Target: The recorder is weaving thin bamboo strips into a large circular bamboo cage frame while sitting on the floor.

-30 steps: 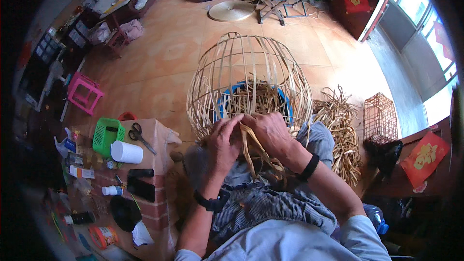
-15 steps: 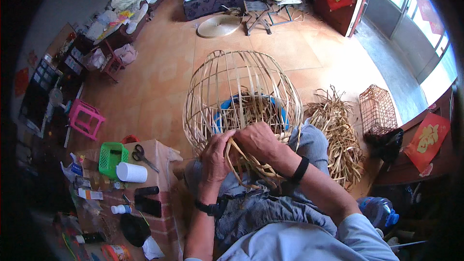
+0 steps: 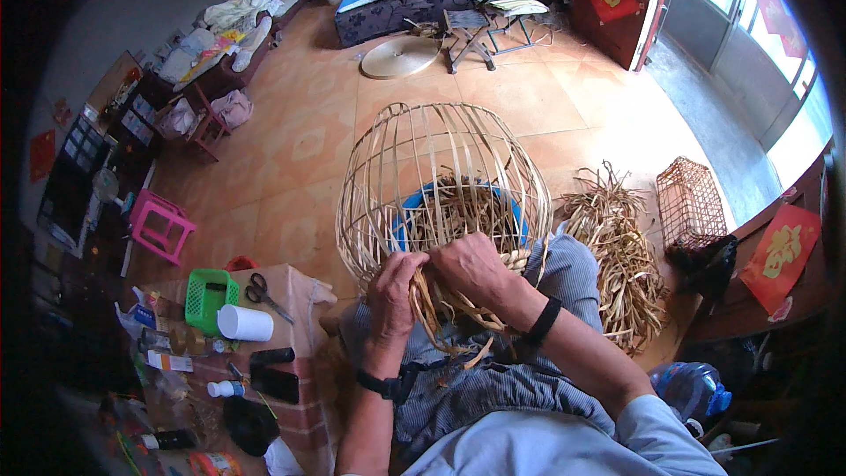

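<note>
A large open-ribbed basket frame (image 3: 441,115) of pale split strips leans at my knees, lying on its side. Both my hands meet at its near edge. My left hand (image 3: 395,293) has thumb and fingers closed on dry straw-like strips (image 3: 429,322) that hang down toward my lap. Beside it, my right hand (image 3: 476,271) is curled in a grip over the same strips at the rim. A thick braided band (image 3: 515,259) runs along that rim to the right. Through the ribs shows a blue basin (image 3: 409,204) filled with dry strips. The fingertips are partly hidden.
A heap of dry strips (image 3: 621,256) lies right of my knee, near a wire-like crate (image 3: 692,198). At left, a cloth-covered table (image 3: 304,361) holds scissors (image 3: 264,291), a green basket (image 3: 210,300) and a white cup (image 3: 245,323). A pink stool (image 3: 161,222) stands beyond.
The whole scene sits slightly lower in view. My hands stay together at the rim, and the loose ends of the strips hang differently below them.
</note>
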The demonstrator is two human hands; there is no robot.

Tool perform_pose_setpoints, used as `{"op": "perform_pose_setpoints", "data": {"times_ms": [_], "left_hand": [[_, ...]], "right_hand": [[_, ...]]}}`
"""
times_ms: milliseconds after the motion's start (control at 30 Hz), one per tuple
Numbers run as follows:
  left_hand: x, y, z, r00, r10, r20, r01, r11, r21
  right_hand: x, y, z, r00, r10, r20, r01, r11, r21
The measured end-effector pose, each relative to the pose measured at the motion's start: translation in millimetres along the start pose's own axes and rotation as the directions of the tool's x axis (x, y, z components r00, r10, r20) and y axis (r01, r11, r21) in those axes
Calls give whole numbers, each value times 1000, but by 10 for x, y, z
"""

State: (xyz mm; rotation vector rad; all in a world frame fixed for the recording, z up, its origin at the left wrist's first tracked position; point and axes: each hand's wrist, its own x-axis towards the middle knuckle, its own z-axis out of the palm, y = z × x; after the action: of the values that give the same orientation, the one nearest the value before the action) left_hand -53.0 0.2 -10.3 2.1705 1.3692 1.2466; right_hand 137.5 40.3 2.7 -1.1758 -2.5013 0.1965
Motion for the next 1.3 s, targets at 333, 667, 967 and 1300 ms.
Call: {"op": "perform_pose_setpoints", "data": {"times_ms": [333, 667, 967, 1300], "left_hand": [[91, 315, 37, 976, -216, 29, 211, 970, 122], [28, 223, 292, 932, -363, 2, 363, 931, -39], [113, 100, 195, 939, -258, 229, 286, 953, -103], [98, 110, 238, 930, -294, 221, 327, 936, -129]], "right_hand": [[-443, 64, 60, 928, 280, -245, -228, 948, 222], [-418, -115, 52, 954, 252, -162, -229, 962, 147], [-401, -205, 9, 924, 304, -233, -257, 943, 210], [-305, 29, 114, 947, 285, -148, -249, 943, 222]]}}
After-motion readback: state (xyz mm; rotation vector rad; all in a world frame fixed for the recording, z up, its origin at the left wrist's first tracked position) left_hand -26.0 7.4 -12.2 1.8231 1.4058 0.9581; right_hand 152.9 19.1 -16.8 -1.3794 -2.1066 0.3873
